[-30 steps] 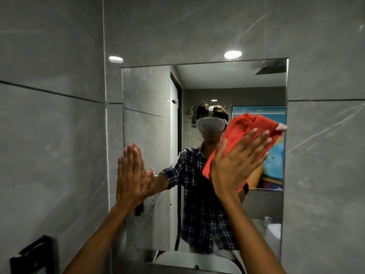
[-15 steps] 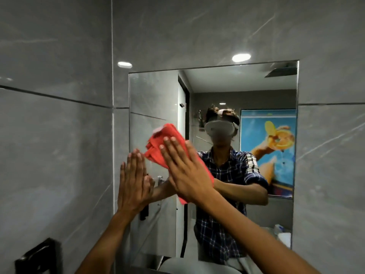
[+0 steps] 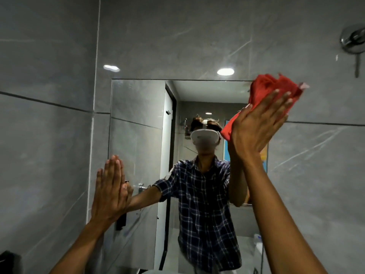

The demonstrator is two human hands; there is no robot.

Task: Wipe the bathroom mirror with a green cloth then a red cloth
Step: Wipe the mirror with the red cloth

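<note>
The bathroom mirror hangs on the grey tiled wall straight ahead. My right hand presses a crumpled red cloth flat against the mirror's upper right corner, and the cloth spills past the mirror's right edge onto the wall. Flat on the glass at the mirror's lower left edge rests my left hand, fingers together and pointing up, holding nothing. No green cloth is in view.
Grey tiled walls close in on the left and behind the mirror. A chrome shower valve sticks out at the top right. A dark fixture sits at the bottom left corner. The mirror reflects a person, a door and a poster.
My right hand swept the red cloth from the mirror's left part, next to my left hand, up and across to the upper right corner. The left hand stayed planted.
</note>
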